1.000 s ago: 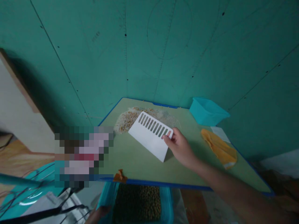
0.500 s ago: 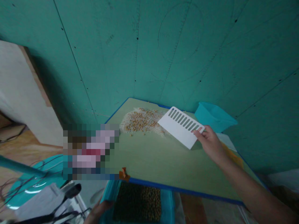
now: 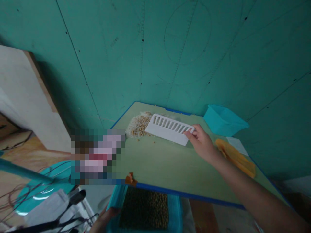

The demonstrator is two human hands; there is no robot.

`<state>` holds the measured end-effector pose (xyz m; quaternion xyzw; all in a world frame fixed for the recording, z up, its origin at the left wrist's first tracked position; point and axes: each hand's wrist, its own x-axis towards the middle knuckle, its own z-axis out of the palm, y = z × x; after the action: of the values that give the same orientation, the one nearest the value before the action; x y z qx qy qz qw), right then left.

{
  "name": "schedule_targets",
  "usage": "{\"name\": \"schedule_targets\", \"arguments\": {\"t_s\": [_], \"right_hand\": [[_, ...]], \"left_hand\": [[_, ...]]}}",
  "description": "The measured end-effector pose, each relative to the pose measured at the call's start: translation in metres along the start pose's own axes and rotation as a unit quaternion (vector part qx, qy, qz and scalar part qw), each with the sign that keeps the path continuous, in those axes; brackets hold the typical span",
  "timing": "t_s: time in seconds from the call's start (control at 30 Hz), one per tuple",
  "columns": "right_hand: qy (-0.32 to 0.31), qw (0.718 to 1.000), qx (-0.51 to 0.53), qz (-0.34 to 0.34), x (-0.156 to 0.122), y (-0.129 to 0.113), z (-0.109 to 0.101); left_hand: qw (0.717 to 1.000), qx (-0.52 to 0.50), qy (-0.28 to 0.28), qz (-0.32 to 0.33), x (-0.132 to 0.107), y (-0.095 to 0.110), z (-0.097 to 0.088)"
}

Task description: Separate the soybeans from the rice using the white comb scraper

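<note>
My right hand [image 3: 201, 142] is closed on the right end of a white slotted plastic panel [image 3: 167, 133], a row of slots along its upper edge. The panel's far end leans over a heap of yellow beans mixed with fine white grains [image 3: 138, 126], hiding part of it. At the bottom of the view, my left hand [image 3: 107, 218] grips the left side of a teal plastic bin [image 3: 176, 213]. Dark small grains [image 3: 136, 207] and yellow beans [image 3: 159, 208] fill this bin, which sits below the table's front edge.
The pale green table [image 3: 165, 165] has blue tape edging and stands against a green wall [image 3: 121, 58]. A teal container [image 3: 222, 121] and an orange cloth [image 3: 235, 158] lie at its right. A black stand arm [image 3: 58, 223] and cables are at lower left. A patch at left is pixelated.
My right hand has moved left with the panel, which now covers the right part of the heap. The orange cloth shows more. My left hand stays at the bin.
</note>
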<state>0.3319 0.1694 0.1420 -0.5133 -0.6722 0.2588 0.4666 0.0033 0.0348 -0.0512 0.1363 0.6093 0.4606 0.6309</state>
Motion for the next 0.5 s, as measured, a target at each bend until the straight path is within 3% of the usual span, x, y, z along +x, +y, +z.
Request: {"name": "schedule_targets", "arguments": {"t_s": [0.3,0.5], "right_hand": [[-0.061,0.997,0.043,-0.036,0.010,-0.012,0.033],[-0.097,0.993,0.062,-0.027,0.004,-0.012,0.035]], "left_hand": [[1.000,0.009,0.020,0.016,-0.010,0.005,0.005],[0.999,-0.026,0.019,0.018,-0.036,0.009,0.004]]}}
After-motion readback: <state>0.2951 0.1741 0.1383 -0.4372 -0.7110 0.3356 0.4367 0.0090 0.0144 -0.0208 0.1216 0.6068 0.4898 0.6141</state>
